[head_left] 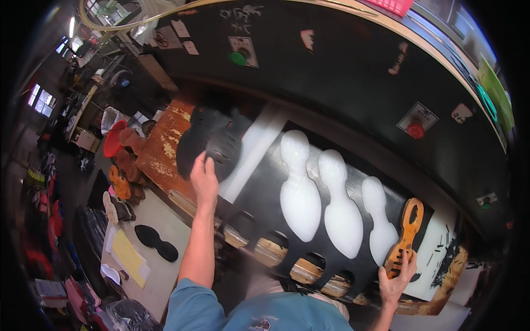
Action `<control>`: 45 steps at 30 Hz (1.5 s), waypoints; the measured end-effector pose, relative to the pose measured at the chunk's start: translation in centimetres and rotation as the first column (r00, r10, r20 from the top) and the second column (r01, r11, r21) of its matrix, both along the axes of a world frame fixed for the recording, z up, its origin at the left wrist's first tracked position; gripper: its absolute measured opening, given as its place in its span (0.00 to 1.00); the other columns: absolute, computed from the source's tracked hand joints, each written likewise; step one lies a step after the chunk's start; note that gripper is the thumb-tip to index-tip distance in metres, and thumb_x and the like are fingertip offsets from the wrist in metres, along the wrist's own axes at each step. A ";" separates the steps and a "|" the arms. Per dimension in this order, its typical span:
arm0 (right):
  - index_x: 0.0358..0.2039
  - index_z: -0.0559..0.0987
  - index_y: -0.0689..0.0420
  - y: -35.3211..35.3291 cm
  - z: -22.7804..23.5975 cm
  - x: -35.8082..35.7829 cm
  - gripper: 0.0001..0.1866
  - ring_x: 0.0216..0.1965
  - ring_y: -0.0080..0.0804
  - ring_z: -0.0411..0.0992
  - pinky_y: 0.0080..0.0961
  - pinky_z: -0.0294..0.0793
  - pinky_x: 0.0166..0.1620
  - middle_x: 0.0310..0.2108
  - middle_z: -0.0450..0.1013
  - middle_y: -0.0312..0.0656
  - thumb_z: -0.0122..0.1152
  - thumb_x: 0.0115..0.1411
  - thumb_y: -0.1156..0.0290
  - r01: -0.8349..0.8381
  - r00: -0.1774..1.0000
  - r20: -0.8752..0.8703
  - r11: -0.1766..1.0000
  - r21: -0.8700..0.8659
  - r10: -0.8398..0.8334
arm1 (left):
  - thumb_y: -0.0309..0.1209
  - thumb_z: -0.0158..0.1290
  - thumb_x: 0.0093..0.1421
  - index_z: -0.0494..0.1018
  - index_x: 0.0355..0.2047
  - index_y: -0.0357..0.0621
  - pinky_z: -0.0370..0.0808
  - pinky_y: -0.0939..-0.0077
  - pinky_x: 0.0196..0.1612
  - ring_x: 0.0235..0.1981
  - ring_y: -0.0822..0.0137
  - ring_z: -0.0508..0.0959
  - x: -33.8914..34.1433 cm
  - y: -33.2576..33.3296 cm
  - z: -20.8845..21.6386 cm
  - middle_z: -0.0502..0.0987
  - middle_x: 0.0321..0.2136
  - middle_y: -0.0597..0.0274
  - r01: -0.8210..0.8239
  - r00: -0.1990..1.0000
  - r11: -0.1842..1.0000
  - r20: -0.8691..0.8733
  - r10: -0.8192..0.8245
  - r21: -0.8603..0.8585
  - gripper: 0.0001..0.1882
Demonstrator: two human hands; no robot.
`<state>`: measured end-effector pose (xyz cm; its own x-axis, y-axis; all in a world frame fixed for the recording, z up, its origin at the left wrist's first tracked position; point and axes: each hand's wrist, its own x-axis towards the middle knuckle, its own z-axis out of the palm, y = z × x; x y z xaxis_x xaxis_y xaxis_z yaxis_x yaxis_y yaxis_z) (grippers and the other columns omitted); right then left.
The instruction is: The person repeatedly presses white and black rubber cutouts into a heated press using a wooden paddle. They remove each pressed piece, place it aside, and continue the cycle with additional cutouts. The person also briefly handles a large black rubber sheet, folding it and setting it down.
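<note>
Blk pc. by L hand blurry

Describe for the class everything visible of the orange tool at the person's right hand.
The orange tool is long and narrow-waisted, with an elongated opening in its upper end and dark slots toward the lower. Its material is unclear. It slants over the black sheet, just right of the rightmost white shape; the right hand grips its lower end.
</note>
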<state>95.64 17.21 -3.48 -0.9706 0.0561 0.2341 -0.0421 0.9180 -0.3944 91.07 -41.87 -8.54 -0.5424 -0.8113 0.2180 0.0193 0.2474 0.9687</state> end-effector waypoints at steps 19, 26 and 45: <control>0.62 0.80 0.63 0.2 2.7 -1.2 0.44 0.63 0.63 0.65 0.50 0.72 0.66 0.68 0.63 0.64 0.78 0.41 0.62 -0.082 0.996 -0.046 0.989 -0.121 0.077 | 0.31 0.63 0.66 0.71 0.66 0.41 0.54 0.36 0.76 0.74 0.36 0.62 -1.6 21.0 3.2 0.70 0.68 0.46 0.584 0.810 0.452 0.448 -0.379 -0.674 0.29; 0.69 0.72 0.70 7.5 9.3 2.5 0.48 0.68 0.40 0.70 0.37 0.65 0.72 0.69 0.68 0.53 0.80 0.45 0.75 -0.050 0.988 -0.015 0.222 -0.974 0.154 | 0.24 0.59 0.67 0.72 0.65 0.39 0.57 0.43 0.77 0.75 0.41 0.64 -1.9 19.7 1.6 0.71 0.69 0.48 0.595 0.802 0.448 0.455 -0.387 -0.668 0.25; 0.65 0.75 0.56 15.7 5.4 -5.1 0.32 0.45 0.45 0.80 0.43 0.86 0.44 0.53 0.78 0.48 0.57 0.73 0.45 0.008 1.000 -0.007 -0.603 -0.798 0.023 | 0.21 0.54 0.70 0.76 0.61 0.40 0.66 0.53 0.73 0.70 0.44 0.71 -2.3 19.9 1.3 0.76 0.65 0.50 0.540 0.841 0.514 0.399 -0.365 -0.667 0.19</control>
